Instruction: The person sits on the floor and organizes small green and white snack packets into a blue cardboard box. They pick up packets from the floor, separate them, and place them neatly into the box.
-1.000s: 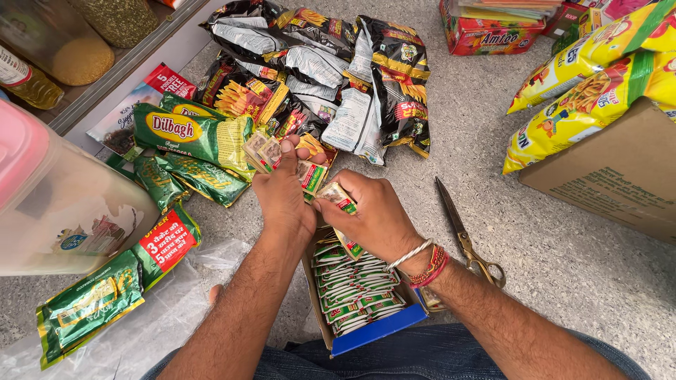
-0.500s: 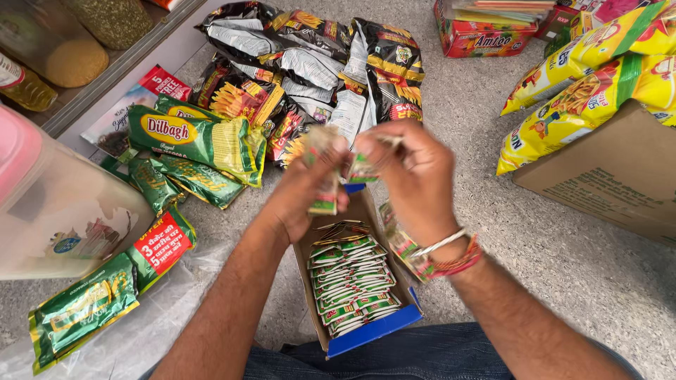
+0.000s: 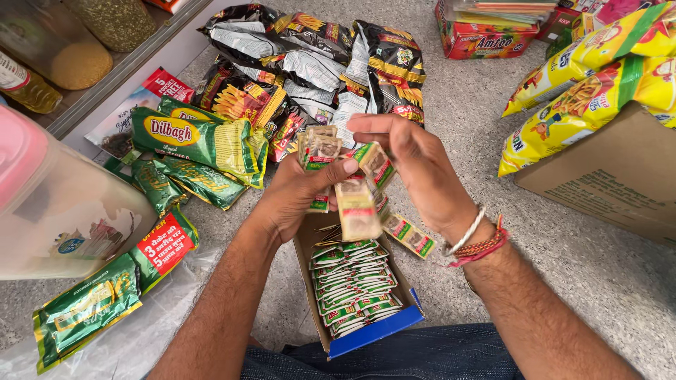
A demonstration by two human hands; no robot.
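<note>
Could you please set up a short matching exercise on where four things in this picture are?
Things:
1. sachet strip
2. open box
3. green packets
4. yellow snack bags

Places:
A. on the cardboard carton, at the right
B. between left hand and right hand
C. floor, by the person's lap
D. floor, at the left

Pairs: 1-B, 2-C, 3-D, 4-A

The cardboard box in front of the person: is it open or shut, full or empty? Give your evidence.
Open and mostly full. The box has no lid over it, and rows of small green-and-white sachets show inside.
</note>
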